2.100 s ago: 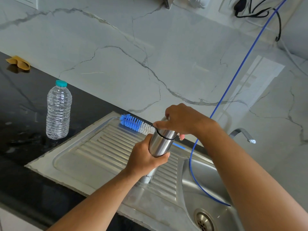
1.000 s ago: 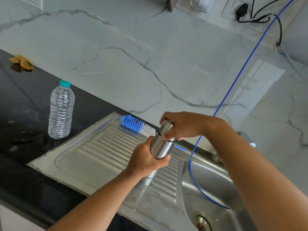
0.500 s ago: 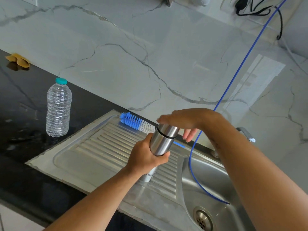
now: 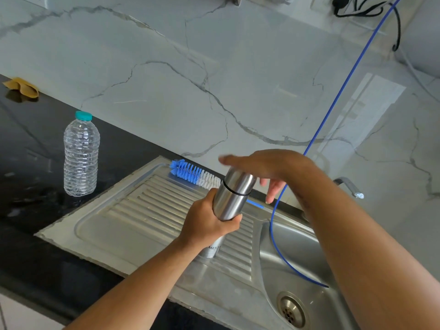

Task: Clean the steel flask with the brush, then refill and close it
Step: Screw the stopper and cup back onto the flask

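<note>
Right, the big steel sink unit [image 4: 133, 236] fills the black counter [image 4: 31, 234], ribbed drainer to the left, basin to the right, and the steel flask [image 4: 232, 198] stands tilted over the drainer, its foot down on the ribs, its cap leaning toward the wall. A polished steel body like that looks rigid and hard to dent, but slick, especially near a sink, so the sensible place to take it is around the middle of the barrel, below the dark seam ring, and that is where the left hand [image 4: 209, 225] has it. The grip there is a full wrap, fingers and thumb curled round the barrel, pressing tight. How heavy it is I can't judge; nothing shows whether there is water inside.

The right hand [image 4: 264, 165] lies above the cap with its fingers straight and spread, the palm at or just over the top; whether it actually touches is blurred. It holds nothing.

The brush [image 4: 190, 173] lies untouched along the back edge of the drainer, blue and white bristles, soft and light by the look. A plastic bottle [image 4: 81, 156] stands capped on the counter, well to the left.
</note>
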Available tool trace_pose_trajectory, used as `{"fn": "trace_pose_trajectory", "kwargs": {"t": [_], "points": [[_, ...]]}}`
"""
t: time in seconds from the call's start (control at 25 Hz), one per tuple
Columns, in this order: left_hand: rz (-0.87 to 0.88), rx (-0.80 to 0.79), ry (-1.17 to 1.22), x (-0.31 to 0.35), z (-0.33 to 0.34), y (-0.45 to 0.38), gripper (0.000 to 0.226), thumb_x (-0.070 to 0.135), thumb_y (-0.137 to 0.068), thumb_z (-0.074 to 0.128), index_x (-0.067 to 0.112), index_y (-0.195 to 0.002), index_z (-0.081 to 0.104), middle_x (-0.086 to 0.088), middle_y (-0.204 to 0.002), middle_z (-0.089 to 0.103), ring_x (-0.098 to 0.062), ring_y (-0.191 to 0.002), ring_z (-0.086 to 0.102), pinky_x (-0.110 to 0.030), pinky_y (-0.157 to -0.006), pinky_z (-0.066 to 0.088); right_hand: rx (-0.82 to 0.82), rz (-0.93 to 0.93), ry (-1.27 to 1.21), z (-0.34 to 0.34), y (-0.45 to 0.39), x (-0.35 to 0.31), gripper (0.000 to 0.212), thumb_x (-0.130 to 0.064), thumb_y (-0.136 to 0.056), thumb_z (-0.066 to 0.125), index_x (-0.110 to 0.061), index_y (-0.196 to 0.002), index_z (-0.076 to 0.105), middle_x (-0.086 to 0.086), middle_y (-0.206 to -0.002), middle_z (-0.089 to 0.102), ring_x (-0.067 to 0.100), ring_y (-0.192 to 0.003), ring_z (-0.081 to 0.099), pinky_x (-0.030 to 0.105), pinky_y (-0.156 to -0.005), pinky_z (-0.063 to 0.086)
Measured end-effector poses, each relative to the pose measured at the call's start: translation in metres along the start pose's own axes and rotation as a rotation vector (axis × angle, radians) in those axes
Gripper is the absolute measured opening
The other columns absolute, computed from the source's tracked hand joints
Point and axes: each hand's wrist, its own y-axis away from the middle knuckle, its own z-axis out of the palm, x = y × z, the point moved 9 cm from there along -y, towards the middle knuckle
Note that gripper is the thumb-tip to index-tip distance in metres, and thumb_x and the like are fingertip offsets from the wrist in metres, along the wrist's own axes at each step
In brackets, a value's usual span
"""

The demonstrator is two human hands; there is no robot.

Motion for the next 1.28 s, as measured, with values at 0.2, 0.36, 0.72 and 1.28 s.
{"fn": "trace_pose_trajectory", "kwargs": {"t": [0.2, 0.36, 0.72, 1.28], "points": [[0.001, -0.007, 0.011, 0.001, 0.000, 0.000, 0.050, 0.046, -0.064, 0.089, 0.029, -0.102, 0.063, 0.010, -0.077, 0.070, -0.006, -0.068, 0.070, -0.032, -0.063, 0.061, 0.043, -0.178, 0.199, -0.008, -0.004, -0.017, 0.035, -0.046, -0.092, 0.066, -0.011, -0.094, 0.069, 0.002, -0.062, 0.075, 0.017, -0.059, 0.075, 0.030, -0.070, 0.055], [0.005, -0.015, 0.015, 0.001, 0.000, 0.000, 0.048, 0.043, -0.065, 0.090, 0.030, -0.103, 0.063, 0.011, -0.077, 0.070, -0.005, -0.069, 0.070, -0.025, -0.062, 0.059, 0.229, -0.056, 0.254, -0.008, -0.016, -0.008, 0.069, -0.078, -0.092, 0.041, -0.015, -0.077, 0.065, -0.002, -0.046, 0.066, 0.016, -0.056, 0.068, 0.031, -0.067, 0.050], [0.007, -0.011, 0.016, 0.001, 0.000, 0.001, 0.050, 0.043, -0.065, 0.090, 0.029, -0.104, 0.063, 0.010, -0.079, 0.071, -0.005, -0.069, 0.070, -0.025, -0.062, 0.060, 0.133, -0.300, 0.320, -0.016, -0.001, -0.024, 0.035, -0.044, -0.091, 0.068, -0.012, -0.106, 0.070, 0.004, -0.083, 0.078, 0.013, -0.070, 0.071, 0.029, -0.065, 0.048], [-0.021, -0.064, 0.046, -0.004, 0.003, -0.001, 0.048, 0.045, -0.065, 0.088, 0.028, -0.103, 0.063, 0.006, -0.078, 0.071, -0.011, -0.069, 0.071, -0.038, -0.064, 0.061, 0.458, -0.807, 0.485, 0.015, -0.008, -0.034, 0.056, -0.062, -0.101, 0.025, -0.022, -0.112, 0.063, 0.005, -0.090, 0.065, 0.027, -0.079, 0.062, 0.037, -0.071, 0.049]]}}
